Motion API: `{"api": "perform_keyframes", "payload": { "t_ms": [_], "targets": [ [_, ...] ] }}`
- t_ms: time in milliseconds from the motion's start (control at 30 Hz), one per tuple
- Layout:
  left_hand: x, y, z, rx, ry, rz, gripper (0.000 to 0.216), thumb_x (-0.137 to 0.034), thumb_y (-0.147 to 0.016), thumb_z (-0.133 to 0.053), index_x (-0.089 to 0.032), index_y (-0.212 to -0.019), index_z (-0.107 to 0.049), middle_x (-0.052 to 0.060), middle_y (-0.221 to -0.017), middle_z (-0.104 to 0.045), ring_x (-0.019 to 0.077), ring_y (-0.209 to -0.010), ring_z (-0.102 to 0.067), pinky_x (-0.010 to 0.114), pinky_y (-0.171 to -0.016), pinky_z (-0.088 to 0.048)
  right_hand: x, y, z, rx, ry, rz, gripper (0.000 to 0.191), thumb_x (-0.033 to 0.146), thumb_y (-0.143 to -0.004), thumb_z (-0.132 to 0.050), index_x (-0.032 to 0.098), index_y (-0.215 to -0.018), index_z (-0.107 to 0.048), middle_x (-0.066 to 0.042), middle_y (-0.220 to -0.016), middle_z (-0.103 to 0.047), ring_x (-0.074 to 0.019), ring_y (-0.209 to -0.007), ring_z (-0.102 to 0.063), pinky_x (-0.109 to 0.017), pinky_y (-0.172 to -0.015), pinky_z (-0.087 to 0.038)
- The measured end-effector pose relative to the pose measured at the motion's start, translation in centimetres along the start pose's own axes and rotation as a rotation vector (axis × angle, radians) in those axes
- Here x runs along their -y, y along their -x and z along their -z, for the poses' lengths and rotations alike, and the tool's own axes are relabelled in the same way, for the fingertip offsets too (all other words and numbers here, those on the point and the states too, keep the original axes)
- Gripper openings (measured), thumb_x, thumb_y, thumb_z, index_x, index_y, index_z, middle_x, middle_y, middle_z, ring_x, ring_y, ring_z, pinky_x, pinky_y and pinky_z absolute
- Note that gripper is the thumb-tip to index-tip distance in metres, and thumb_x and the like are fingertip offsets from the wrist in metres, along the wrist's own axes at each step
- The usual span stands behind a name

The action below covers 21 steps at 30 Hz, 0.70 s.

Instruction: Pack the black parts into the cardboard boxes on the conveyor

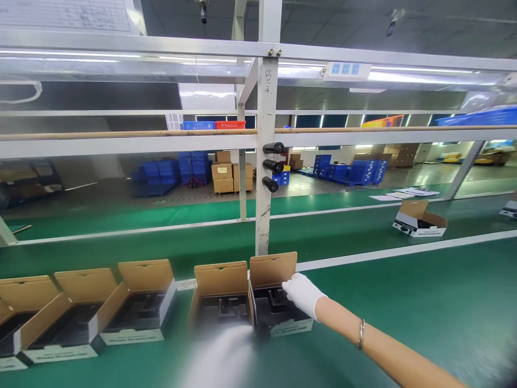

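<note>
My right hand, in a white glove, is at the right wall of an open cardboard box, with its fingers curled over the edge near the raised lid. A black molded tray lies inside this box. To its left stands another open box with a similar black insert. In front of that one, a white blur looks like my left hand, smeared by motion; its fingers cannot be made out.
Several more open boxes with black inserts stand at the left on the green work surface. A white metal post rises behind the boxes, with black cylinders fixed to it. Another open box and papers lie farther right.
</note>
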<state>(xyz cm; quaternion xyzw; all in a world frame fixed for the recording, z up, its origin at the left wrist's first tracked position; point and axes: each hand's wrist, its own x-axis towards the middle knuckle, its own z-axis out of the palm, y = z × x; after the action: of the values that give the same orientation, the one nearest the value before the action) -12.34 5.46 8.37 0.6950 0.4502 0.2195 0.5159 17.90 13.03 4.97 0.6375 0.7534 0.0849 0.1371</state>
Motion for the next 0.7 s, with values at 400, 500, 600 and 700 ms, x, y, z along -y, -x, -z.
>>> {"api": "perform_keyframes", "payload": {
  "t_ms": [400, 500, 600, 700],
  "targets": [
    [-6.3, -6.0, -1.2, -0.416, -0.501, -0.56, 0.028, -0.041, -0.097, -0.035, -0.043, -0.115, -0.057, -0.011, -0.112, -0.057, 0.0143, -0.105, -0.051, 0.033, -0.087, -0.032, 2.5, 7.9, 11.9, -0.316, -0.789, 0.149, 0.039, 0.031, -0.072, -0.063, 0.026, -0.11, -0.063, 0.006, -0.1, -0.061, -0.0107, -0.087, -0.055, -0.022, -0.075, -0.042],
    [-6.8, -8.9, -2.6, -0.505, -0.378, -0.573, 0.037, -0.055, -0.095, -0.037, -0.036, -0.124, -0.051, -0.005, -0.113, -0.056, 0.0188, -0.107, -0.049, 0.035, -0.091, -0.029, 2.4, 8.2, 11.6, -0.33, -0.934, -0.012, 0.022, 0.033, -0.085, -0.049, 0.017, -0.096, -0.06, 0.002, -0.083, -0.062, -0.0105, -0.074, -0.057, -0.024, -0.07, -0.042],
    [-7.4, -10.7, -4.1, -0.061, 0.114, -0.424, 0.064, -0.062, -0.084, -0.053, -0.025, -0.135, -0.039, 0.003, -0.099, -0.057, 0.0226, -0.101, -0.051, 0.036, -0.091, -0.037, 1.2, 8.0, 10.4, -0.219, -1.197, -0.016, 0.023, 0.033, -0.086, -0.051, 0.016, -0.1, -0.057, 0.0, -0.089, -0.062, -0.0102, -0.079, -0.06, -0.022, -0.074, -0.047],
    [-7.9, -11.5, -4.8, 0.346, 0.21, -0.418, 0.059, -0.033, -0.072, -0.062, -0.024, -0.127, -0.044, 0.004, -0.114, -0.054, 0.0226, -0.101, -0.055, 0.028, -0.074, -0.048, 0.2, 7.7, 9.2, -0.312, -1.099, -0.11, 0.035, 0.023, -0.08, -0.055, 0.018, -0.115, -0.057, -0.001, -0.116, -0.057, -0.0122, -0.104, -0.055, -0.024, -0.09, -0.046]
  ]
}}
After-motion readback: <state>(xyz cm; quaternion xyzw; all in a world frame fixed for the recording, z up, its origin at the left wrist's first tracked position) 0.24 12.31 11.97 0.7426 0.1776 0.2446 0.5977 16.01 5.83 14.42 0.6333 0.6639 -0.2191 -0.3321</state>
